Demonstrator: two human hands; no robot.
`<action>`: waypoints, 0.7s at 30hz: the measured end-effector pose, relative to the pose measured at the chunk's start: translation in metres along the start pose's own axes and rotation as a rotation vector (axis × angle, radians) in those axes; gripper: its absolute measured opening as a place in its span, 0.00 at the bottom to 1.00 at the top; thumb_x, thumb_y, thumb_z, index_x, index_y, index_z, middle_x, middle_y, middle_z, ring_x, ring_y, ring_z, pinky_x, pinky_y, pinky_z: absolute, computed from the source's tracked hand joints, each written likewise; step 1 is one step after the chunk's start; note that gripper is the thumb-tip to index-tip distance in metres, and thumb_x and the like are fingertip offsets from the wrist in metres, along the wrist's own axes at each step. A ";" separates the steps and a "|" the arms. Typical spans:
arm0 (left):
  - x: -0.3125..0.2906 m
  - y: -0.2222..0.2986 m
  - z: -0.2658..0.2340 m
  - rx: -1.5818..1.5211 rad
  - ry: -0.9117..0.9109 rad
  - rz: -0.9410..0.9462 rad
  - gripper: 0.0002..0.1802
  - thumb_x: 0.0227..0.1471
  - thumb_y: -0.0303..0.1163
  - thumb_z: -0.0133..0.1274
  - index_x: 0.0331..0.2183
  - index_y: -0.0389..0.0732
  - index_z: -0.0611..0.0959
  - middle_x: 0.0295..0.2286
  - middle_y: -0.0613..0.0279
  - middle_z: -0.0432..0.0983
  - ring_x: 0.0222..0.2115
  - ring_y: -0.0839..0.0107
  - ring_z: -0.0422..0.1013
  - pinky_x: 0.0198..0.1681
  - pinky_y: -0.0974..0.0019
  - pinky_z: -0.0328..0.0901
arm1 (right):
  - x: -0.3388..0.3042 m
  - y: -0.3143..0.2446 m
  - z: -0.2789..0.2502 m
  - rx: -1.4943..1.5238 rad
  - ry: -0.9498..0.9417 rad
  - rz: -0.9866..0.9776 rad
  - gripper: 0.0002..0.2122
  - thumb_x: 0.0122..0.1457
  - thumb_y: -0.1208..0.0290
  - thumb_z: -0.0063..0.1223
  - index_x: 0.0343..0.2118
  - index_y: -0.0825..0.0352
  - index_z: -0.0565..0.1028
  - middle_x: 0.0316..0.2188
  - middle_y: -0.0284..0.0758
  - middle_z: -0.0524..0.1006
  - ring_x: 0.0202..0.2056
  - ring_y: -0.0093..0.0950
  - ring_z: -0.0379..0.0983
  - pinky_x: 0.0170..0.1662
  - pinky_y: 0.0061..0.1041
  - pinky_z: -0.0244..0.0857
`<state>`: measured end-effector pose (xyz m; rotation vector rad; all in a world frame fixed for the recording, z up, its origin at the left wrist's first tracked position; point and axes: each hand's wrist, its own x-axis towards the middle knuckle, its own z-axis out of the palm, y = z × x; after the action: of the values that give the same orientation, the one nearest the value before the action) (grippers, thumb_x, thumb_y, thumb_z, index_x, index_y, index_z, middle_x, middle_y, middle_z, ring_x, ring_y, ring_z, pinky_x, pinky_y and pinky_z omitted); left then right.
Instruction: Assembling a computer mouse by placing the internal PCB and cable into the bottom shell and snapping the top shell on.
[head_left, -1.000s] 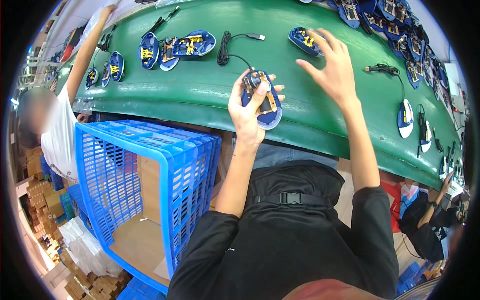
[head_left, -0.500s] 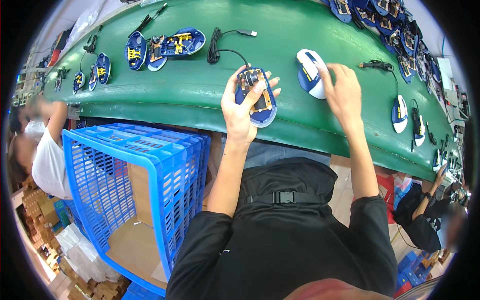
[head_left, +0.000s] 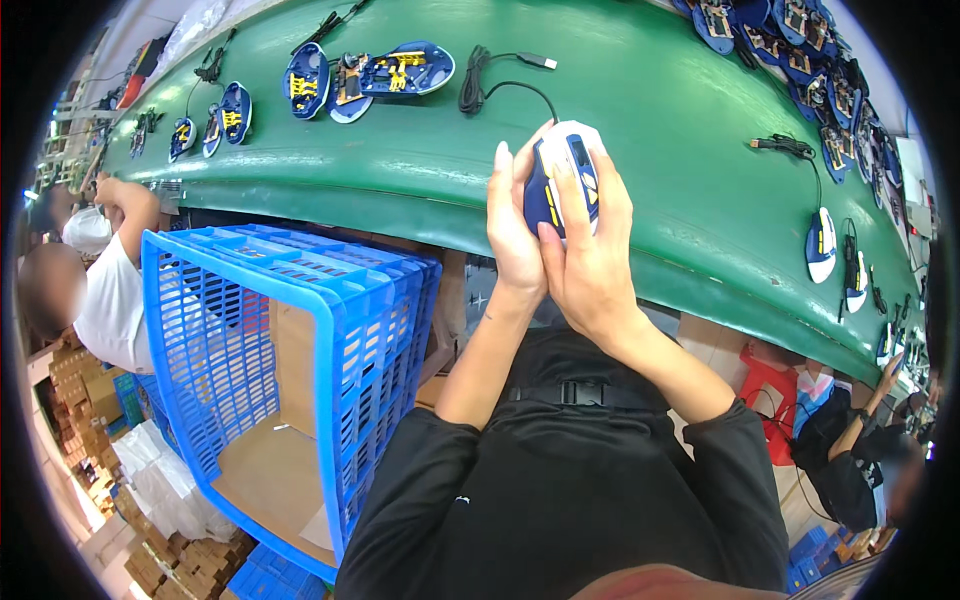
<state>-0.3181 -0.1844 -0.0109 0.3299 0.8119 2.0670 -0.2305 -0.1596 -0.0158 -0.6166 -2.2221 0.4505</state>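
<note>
Between both hands, just above the near edge of the green work surface, is a blue and white computer mouse (head_left: 545, 190) with yellow marks. Its white and blue top shell now covers the inside. My left hand (head_left: 518, 235) cups the mouse from below and its left side, fingers curled up around it. Over the top lies my right hand (head_left: 592, 250), its fingers along the white shell and its thumb by the near end. A black cable (head_left: 478, 85) runs from the far end of the mouse to a USB plug. The underside of the mouse is hidden.
Open mouse shells (head_left: 405, 70) with yellow inner parts lie at the far left on the green surface (head_left: 660, 90). A pile of mouse halves (head_left: 800, 60) fills the far right. Closed mice (head_left: 822, 245) lie at right. A blue crate (head_left: 330, 400) stands at my left; other people sit on both sides.
My right hand has brought the white and blue top shell from the surface onto the mouse base in my left hand. Both hands are now together around it. The view has shifted slightly.
</note>
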 end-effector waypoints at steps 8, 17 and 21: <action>-0.017 0.000 0.008 -0.126 -0.062 0.000 0.34 0.63 0.49 0.39 0.60 0.34 0.62 0.54 0.53 0.67 0.54 0.64 0.66 0.57 0.62 0.60 | 0.006 0.006 -0.023 0.326 -0.232 0.086 0.33 0.55 0.71 0.53 0.65 0.61 0.56 0.65 0.55 0.44 0.66 0.56 0.41 0.66 0.47 0.43; -0.006 -0.014 -0.006 -0.065 -0.088 -0.052 0.33 0.48 0.25 0.57 0.55 0.27 0.68 0.42 0.54 0.75 0.39 0.71 0.74 0.45 0.69 0.69 | -0.009 0.010 -0.034 0.400 -0.143 0.140 0.33 0.52 0.78 0.57 0.63 0.71 0.58 0.65 0.56 0.51 0.64 0.54 0.50 0.65 0.43 0.48; -0.003 -0.021 -0.013 -0.125 -0.058 -0.050 0.32 0.50 0.36 0.50 0.53 0.25 0.68 0.48 0.40 0.72 0.46 0.56 0.73 0.52 0.57 0.68 | -0.006 -0.004 -0.040 0.737 0.060 0.665 0.42 0.44 0.80 0.68 0.63 0.70 0.56 0.56 0.50 0.68 0.56 0.40 0.68 0.57 0.34 0.65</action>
<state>-0.3099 -0.1834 -0.0348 0.2956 0.6463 2.0411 -0.1973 -0.1616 0.0083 -0.9131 -1.5632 1.4713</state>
